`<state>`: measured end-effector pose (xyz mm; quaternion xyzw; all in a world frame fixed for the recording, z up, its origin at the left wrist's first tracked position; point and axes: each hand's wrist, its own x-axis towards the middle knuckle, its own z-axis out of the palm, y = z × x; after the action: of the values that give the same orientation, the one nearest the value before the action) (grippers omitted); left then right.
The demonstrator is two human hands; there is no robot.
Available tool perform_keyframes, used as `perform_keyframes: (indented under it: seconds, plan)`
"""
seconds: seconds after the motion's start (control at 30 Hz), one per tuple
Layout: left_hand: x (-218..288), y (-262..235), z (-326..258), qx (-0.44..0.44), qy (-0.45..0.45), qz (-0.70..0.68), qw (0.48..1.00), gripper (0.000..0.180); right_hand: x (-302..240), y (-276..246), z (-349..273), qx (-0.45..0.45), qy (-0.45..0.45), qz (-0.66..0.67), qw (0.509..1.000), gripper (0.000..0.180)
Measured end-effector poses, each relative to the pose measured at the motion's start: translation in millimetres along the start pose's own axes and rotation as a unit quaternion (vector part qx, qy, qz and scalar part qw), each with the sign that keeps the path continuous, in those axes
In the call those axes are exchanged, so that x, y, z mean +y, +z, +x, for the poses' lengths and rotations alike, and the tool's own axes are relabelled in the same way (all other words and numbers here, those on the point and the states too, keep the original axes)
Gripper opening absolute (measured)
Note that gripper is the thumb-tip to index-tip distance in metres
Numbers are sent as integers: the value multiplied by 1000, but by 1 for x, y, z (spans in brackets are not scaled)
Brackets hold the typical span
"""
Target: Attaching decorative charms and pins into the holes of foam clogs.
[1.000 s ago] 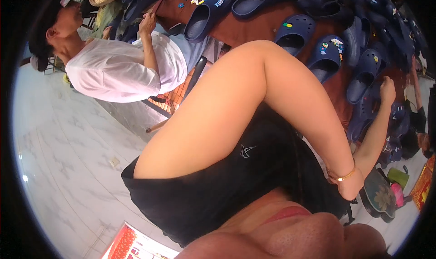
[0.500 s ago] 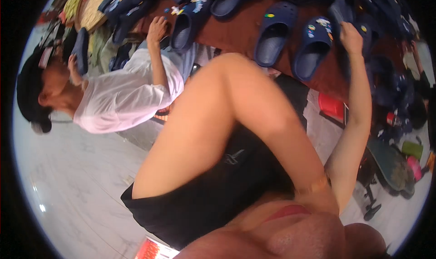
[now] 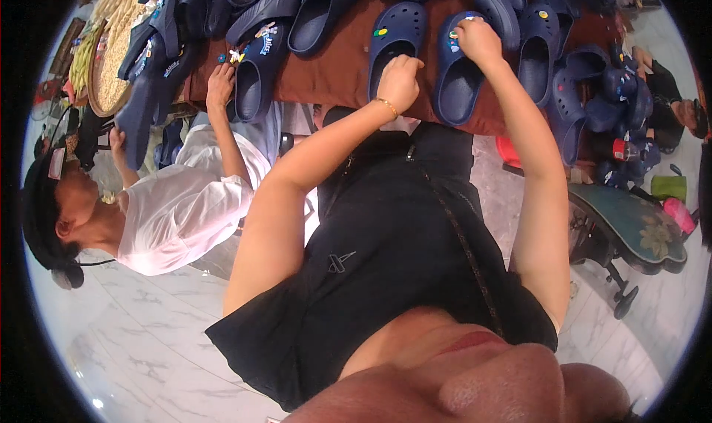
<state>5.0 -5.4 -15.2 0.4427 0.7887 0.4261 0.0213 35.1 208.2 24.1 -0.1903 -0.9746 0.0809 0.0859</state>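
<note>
- Fingers (image 3: 463,30) of the right hand (image 3: 480,41) bend down onto the charm-bearing upper of the decorated clog (image 3: 456,82); whether they pinch a charm or only rest there, I cannot tell.
- Just left of the decorated clog, the left hand (image 3: 401,80) curls over the foot opening of a second clog (image 3: 406,21); its fingertips are hidden, so I cannot tell whether they grip. A gold bracelet (image 3: 388,108) circles that wrist.
- Both clogs are navy and lie sole down, toes away from the person, on the brown cloth-covered surface (image 3: 319,86); the second clog bears a green and yellow charm (image 3: 380,32).
- Right of the decorated clog lies a third clog (image 3: 539,37), with a yellow charm.
- Well left of the decorated clog, a co-worker (image 3: 189,215) in a white top has one hand beside small charms (image 3: 236,56) and holds another navy clog (image 3: 136,123) in the other.
- Well right of the decorated clog are a red-labelled bottle (image 3: 625,151) and a flower-patterned seat (image 3: 623,215).
</note>
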Motion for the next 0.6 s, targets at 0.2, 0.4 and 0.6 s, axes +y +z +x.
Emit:
perform_keyframes:
  seconds: [0.2, 0.4, 0.6]
  plan:
    - [-25, 13, 18, 14, -41, 131, 990, 17, -48, 18, 9, -100, 68, -200, 972, 24]
    - [-47, 10, 3, -72, -22, 148, 986, 23, -43, 5, 26, -131, 151, -152, 968, 24]
    - [-50, 2, 0, -56, 12, 130, 990, 21, -35, 6, 39, -292, 192, -89, 933, 28]
